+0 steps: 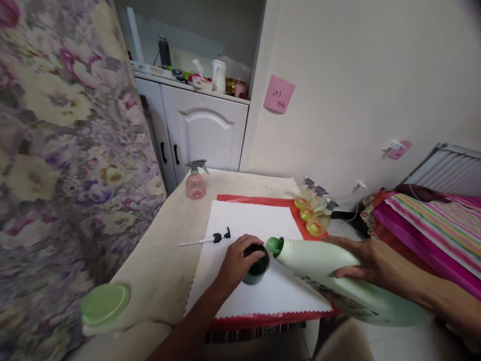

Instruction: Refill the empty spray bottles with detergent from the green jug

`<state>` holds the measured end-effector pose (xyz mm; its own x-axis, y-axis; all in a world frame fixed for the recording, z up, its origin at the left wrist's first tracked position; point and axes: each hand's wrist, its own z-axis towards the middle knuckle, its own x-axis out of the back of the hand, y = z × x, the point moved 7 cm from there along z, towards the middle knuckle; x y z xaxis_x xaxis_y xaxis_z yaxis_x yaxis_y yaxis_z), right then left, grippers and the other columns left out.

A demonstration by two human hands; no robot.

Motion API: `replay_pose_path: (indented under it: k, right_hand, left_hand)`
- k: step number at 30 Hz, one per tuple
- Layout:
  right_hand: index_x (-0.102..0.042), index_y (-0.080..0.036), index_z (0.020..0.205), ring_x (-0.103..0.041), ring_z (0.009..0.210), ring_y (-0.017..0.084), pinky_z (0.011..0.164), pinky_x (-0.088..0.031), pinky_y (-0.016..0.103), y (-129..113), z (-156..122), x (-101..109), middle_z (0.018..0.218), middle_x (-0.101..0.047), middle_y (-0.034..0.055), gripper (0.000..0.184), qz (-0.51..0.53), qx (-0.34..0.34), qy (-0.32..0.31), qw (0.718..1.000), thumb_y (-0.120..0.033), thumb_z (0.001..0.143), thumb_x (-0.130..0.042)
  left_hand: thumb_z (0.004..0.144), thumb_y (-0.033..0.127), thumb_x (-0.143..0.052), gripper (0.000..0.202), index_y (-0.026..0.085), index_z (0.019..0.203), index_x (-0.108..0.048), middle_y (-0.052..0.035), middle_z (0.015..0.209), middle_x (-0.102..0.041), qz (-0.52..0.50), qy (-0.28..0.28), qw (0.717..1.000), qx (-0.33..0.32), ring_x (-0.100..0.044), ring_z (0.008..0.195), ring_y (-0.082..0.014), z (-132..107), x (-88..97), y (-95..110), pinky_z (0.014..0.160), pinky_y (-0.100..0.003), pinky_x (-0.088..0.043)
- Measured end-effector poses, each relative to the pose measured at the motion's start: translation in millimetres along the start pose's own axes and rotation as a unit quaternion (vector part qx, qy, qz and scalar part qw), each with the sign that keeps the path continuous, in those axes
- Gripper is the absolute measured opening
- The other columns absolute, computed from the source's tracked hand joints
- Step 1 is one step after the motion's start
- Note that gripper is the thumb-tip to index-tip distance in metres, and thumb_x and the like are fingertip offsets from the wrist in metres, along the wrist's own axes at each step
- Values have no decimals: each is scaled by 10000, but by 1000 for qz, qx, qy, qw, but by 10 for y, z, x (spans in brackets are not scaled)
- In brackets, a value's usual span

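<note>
left hand (236,260): grip closed around the dark green container (258,272), fingers over its rim and far side
dark green container: upright and open-topped on the white cloth (248,220), near the cloth's front right part
right hand (370,260): grip clamped on the detergent bottle (330,273), palm on its upper side, fingers curled over the body
detergent bottle: pale green, uncapped, tipped almost flat over the white cloth's right front corner, spout just beside the container's rim; can't tell if liquid is flowing
trigger spray head (215,238): black, with white dip tube, lying flat across the white cloth's left edge, tube out onto the table (165,250)
green cap (105,303): on the table, well left of the white cloth's front corner
pink spray bottle (196,183): upright, beyond the white cloth's far left corner
yellow spray bottles (313,210): three, clustered just past the white cloth's far right corner
red cloth (259,200): under the white cloth, showing at its far and front edges
</note>
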<state>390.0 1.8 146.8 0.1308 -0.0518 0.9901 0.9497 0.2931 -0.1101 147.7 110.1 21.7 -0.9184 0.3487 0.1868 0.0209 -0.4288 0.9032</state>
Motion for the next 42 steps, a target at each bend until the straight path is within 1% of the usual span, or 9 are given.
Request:
replay_pose_path:
  k: [3,5,10,16,25,31,35,38,42]
  right_hand:
    - [-496,-290,1350,-708,758,221,626,-562,287,128,15,27,1030,-745,42,591,103,-44,-10,994,-493,817,-650]
    - [-534,-264,1310,-691,771,225,632,-560,296,199,55,117,1090,-719,60,580,156,-75,51,983,-485,793,-676]
    - [-577,-227,1263,-469,439,113,427,-440,256,310,289,137,723,-658,-18,573,289,-137,234,918,-443,748,-703]
    - [-575,-228,1249,-417,453,92,437,-405,240,372,878,-368,660,-542,-73,571,420,-152,369,815,-375,716,-718]
    - [-496,-236,1309,-465,517,98,466,-455,260,372,1566,-1081,959,-609,12,602,459,-144,395,783,-381,748,-658]
    - [-467,-227,1333,-482,560,113,511,-468,270,462,1542,-1408,997,-617,26,599,460,-162,371,790,-402,784,-632]
    - [-508,-207,1301,-578,778,178,700,-515,315,480,1473,-1444,1013,-622,51,558,467,-149,347,800,-447,811,-625]
    - [-471,-236,1341,-571,996,236,859,-497,386,528,1252,-1459,1147,-581,83,602,461,-162,357,796,-476,811,-627]
    - [-464,-281,1340,-578,1000,229,893,-487,399,513,735,-1593,1177,-557,79,547,446,-194,350,800,-457,841,-605]
  left_hand:
    - [793,185,-631,145,217,925,-681,-46,976,-677,11,-4,1000,6,-626,973,-202,-3,9,22,902,-334,-467]
    - [832,208,-589,131,212,920,-686,-55,973,-678,23,-8,1000,0,-625,970,-201,-6,20,53,904,-337,-466]
    - [899,267,-505,214,212,954,-704,-67,975,-687,25,-11,999,-20,-625,971,-202,-20,58,103,898,-341,-475]
    - [892,265,-532,205,213,966,-716,-74,979,-692,14,-3,1000,-12,-630,970,-205,-31,72,55,889,-339,-486]
    - [836,230,-603,185,252,980,-716,-57,990,-699,27,0,999,23,-638,969,-208,-41,109,-32,883,-333,-497]
    - [788,186,-636,162,241,923,-707,-49,969,-697,21,5,999,45,-639,955,-203,-28,120,-77,880,-322,-492]
    - [804,204,-628,140,224,918,-706,-58,980,-693,29,1,999,40,-641,956,-200,-25,106,-26,881,-322,-493]
    - [853,243,-575,139,212,892,-705,-69,987,-695,62,10,998,29,-639,961,-199,-24,154,8,885,-323,-489]
    - [931,257,-410,280,205,877,-680,-80,991,-694,163,60,985,23,-627,984,-204,2,430,-93,916,-349,-469]
